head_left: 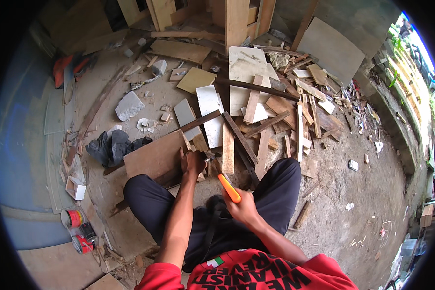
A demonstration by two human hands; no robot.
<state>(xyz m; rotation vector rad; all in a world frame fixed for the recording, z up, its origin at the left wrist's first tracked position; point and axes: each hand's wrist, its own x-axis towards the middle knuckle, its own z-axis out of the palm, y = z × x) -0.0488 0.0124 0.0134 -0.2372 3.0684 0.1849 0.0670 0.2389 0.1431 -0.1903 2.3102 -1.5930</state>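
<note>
My right hand point(241, 208) is wrapped round the orange handle of a hammer point(229, 188). The hammer's metal head reaches up beside my left hand point(192, 162), over the wood between my knees. My left hand is closed on a short piece of light wood point(185, 140) at the right edge of a brown board point(154, 153); the fingertips are partly hidden. Just right of the hammer head lies a pale wooden plank point(228, 150). A dark wooden batten point(240, 140) slants past it toward my right knee.
A heap of scrap wood point(280, 111) spreads ahead and to the right. On the left are a black plastic bag point(113, 146), a white broken block point(129, 106) and paint cans point(72, 218). A low concrete ledge point(396, 125) bounds the right side. Upright wooden panels point(232, 24) stand at the back.
</note>
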